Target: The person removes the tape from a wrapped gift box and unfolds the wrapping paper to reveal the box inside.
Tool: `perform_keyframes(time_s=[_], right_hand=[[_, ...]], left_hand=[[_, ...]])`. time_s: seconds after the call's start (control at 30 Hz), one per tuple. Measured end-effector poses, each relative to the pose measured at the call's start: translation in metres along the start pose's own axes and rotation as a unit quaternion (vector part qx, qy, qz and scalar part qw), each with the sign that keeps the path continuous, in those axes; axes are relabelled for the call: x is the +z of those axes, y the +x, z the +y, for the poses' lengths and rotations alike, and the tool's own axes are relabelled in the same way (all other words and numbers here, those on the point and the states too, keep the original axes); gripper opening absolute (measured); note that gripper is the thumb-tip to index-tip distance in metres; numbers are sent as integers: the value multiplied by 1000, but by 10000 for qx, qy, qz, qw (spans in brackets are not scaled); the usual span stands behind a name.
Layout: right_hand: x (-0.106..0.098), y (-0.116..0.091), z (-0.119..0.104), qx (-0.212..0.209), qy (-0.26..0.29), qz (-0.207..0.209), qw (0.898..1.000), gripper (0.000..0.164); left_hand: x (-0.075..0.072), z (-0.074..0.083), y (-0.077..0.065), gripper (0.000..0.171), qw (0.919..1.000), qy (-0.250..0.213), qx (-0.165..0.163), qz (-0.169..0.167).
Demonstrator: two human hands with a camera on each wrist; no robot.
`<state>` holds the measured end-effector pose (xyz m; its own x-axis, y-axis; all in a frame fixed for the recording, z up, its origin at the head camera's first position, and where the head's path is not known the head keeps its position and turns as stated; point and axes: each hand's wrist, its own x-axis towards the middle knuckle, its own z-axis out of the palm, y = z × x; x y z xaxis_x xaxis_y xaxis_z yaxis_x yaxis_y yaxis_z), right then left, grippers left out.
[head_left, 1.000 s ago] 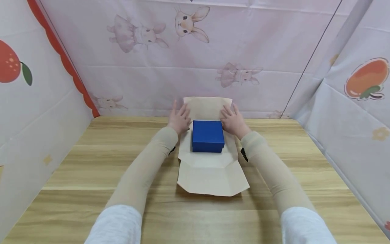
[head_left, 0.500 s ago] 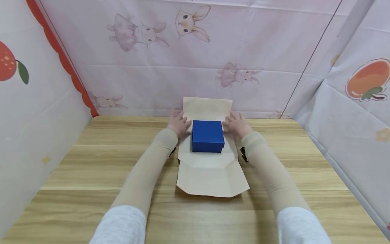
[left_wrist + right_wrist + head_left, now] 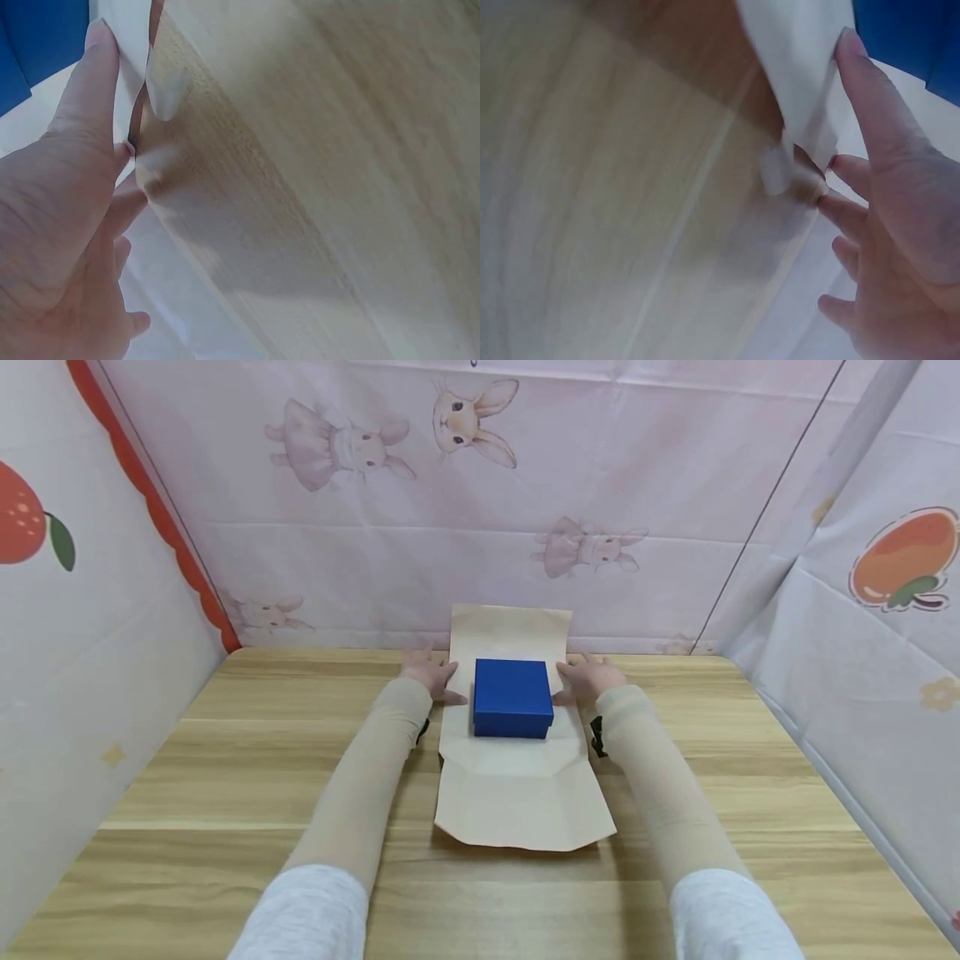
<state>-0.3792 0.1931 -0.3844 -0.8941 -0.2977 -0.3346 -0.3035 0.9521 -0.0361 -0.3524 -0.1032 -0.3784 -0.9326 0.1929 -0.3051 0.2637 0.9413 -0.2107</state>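
Observation:
A lidded blue box (image 3: 512, 693) sits on a creased, cream-coloured sheet of wrapping paper (image 3: 517, 806). My left hand (image 3: 432, 677) is at the paper's left edge, its thumb stretched over the sheet toward the box. In the left wrist view, the index fingertip is right at the paper's edge and the other fingers spread loosely. On the opposite edge my right hand (image 3: 590, 678) lies in a mirrored pose. The right wrist view has its thumb (image 3: 874, 97) along the paper beside the box, with two fingertips near the edge.
The wooden table (image 3: 225, 777) carries the paper, whose far flap (image 3: 510, 631) stands up against the back curtain (image 3: 480, 552). Printed cloth also hangs at the left and right sides. A small whitish tab (image 3: 166, 91) juts out by the paper's edge.
Both hands have slid away from the far flap, nearer to me and slightly outward along the paper's side edges. Their thumbs now spread toward the box, which has stayed in place.

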Motion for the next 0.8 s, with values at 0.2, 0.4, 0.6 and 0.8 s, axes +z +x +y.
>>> perform_keyframes(time_s=[0.2,0.4,0.6,0.8], right_hand=[[0,3,3,250,97,-80,9996,93],[-3,-1,0,169,-11,23,9999,92],[-3,-6,4,-99,148,178,9997,86],[-11,-3,14,-537,223,222,9981,78]], left_hand=[[8,-8,15,98,9991,-328,-227,-147],[13,-13,20,99,9986,-455,-246,-103],[10,-18,5,84,9959,-835,26,341],[12,-26,2,52,9900,-1248,248,610]])
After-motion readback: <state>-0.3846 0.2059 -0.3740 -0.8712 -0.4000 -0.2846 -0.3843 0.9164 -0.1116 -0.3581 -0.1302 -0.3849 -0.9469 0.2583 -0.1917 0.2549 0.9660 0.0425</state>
